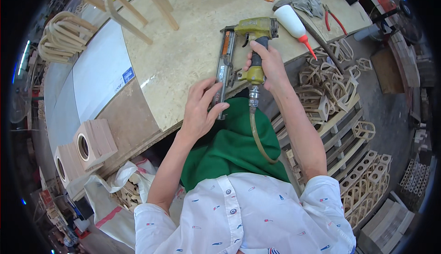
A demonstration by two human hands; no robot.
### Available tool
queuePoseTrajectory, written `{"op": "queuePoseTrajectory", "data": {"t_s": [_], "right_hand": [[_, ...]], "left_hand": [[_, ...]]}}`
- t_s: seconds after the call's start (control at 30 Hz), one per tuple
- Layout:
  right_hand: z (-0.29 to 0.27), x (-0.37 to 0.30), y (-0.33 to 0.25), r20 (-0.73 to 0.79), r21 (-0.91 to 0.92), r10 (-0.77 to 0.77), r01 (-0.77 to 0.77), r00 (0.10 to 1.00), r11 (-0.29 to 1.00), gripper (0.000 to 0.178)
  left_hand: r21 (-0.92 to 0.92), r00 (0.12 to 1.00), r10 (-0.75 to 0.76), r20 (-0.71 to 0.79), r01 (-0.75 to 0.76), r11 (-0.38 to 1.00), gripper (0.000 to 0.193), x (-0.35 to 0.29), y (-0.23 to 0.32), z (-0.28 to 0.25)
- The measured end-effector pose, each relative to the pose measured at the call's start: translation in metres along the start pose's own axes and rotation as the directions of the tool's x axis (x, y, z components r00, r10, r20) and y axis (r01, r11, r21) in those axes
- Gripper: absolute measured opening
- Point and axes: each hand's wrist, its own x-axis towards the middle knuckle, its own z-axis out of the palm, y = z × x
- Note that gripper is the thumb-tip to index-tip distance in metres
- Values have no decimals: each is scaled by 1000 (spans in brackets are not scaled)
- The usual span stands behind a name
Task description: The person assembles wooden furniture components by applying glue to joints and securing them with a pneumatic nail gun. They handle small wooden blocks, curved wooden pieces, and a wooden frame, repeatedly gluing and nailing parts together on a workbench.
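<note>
A yellow-green pneumatic nail gun [252, 26] is held over the near edge of the worktable. My right hand [272, 66] is wrapped round its dark grip, the thumb up near the trigger. My left hand [200, 106] grips the lower end of the long silver magazine [223, 68], with fingers and thumb at its sides. An orange-brown strip shows in the magazine's upper part. From the fitting under the grip, a clear yellowish air hose [255, 134] curves down over the green cloth [202, 162] at my lap.
Bent wooden arches [133, 6] stand on the worktable [179, 47] at the far left. A white glue bottle [290, 20] with red nozzle, a grey cloth [307, 4] and red-handled pliers [334, 20] lie right. Wooden blocks with round holes [94, 143] sit left; wooden frames [330, 84] are piled lower right.
</note>
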Motion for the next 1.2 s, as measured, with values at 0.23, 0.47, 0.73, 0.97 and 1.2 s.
{"op": "queuePoseTrajectory", "data": {"t_s": [0.23, 0.47, 0.73, 0.97, 1.2], "right_hand": [[-6, 7, 0, 16, -32, -4, 4, 1000, 999, 24], [-5, 5, 0, 10, -48, 10, -9, 1000, 999, 23], [-6, 4, 1, 6, -42, 22, -21, 1000, 999, 23], [-8, 6, 2, -2, -30, 27, -27, 1000, 999, 23], [-5, 5, 0, 9, -25, 38, -38, 999, 999, 23]], "left_hand": [[99, 979, 196, 47, -200, 975, 68, 4, -5, 2], [116, 983, 179, 30, -181, 977, 67, 3, -10, 8], [73, 990, 139, 30, -141, 987, 63, 3, -8, 9], [-76, 995, -75, -60, 71, 995, 42, 39, -13, 7], [188, 999, -1, -50, 11, 982, 45, 102, -45, 30]]}}
